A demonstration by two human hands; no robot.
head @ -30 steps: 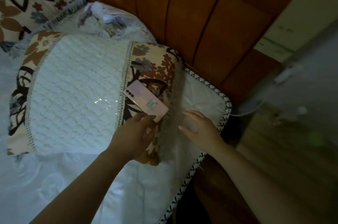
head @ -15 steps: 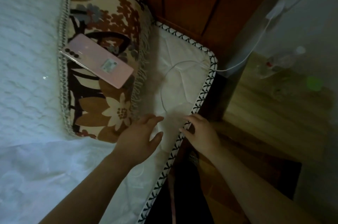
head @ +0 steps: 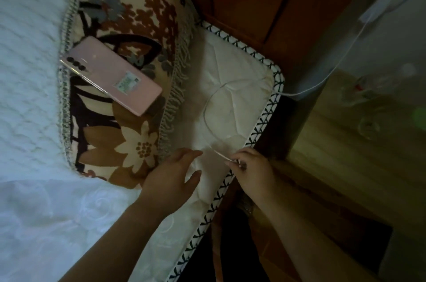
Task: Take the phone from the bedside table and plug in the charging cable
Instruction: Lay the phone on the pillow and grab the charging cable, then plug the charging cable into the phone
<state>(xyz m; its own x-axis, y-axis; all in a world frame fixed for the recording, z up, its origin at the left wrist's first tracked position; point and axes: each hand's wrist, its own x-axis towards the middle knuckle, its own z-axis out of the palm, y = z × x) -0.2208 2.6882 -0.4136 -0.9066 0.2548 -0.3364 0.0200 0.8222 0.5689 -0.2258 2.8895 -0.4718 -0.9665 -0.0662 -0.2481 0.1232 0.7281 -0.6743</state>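
Lying on pillow [head: 129, 125] — seemingly phone [head: 110, 75]

Pink phone [head: 110, 76] lies face-down on the floral pillow [head: 129, 28] at ten o'clock; right hand [head: 251, 166] pinches the white charging cable [head: 207, 111]; left hand [head: 170, 180] rests open beside it.

Mattress corner [head: 232, 97]: open to you, cable [head: 207, 118] looped across.
Pillow [head: 129, 74]: blocks your left.
Bedside table [head: 345, 143]: cluttered, seemingly.

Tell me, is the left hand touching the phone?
Apart. The head view shows the left hand open on the mattress, with flowered pillow between it and the phone.
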